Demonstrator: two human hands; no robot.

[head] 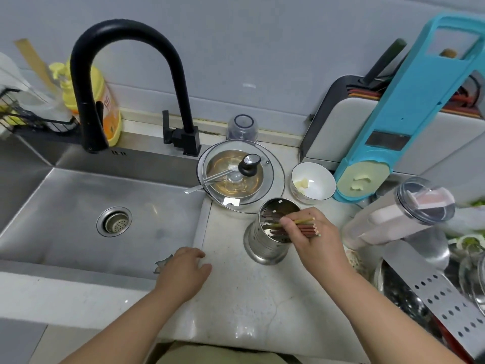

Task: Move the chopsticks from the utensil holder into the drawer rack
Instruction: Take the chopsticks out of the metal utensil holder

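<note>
Right hand (319, 240) clenched around chopsticks (305, 228), tips inside utensil holder (270, 236) at 3 o'clock of sink (78, 206), bundled for single lift. Left hand (183, 271) unclenched, bracing counter (249, 298).

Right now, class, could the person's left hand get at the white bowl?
Probably not directly: the left hand rests by the sink edge, and the steel utensil holder and right hand stand before the white bowl.

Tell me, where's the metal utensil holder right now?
The utensil holder stands on the counter right of the sink, before the glass lid, under the right hand.
</note>
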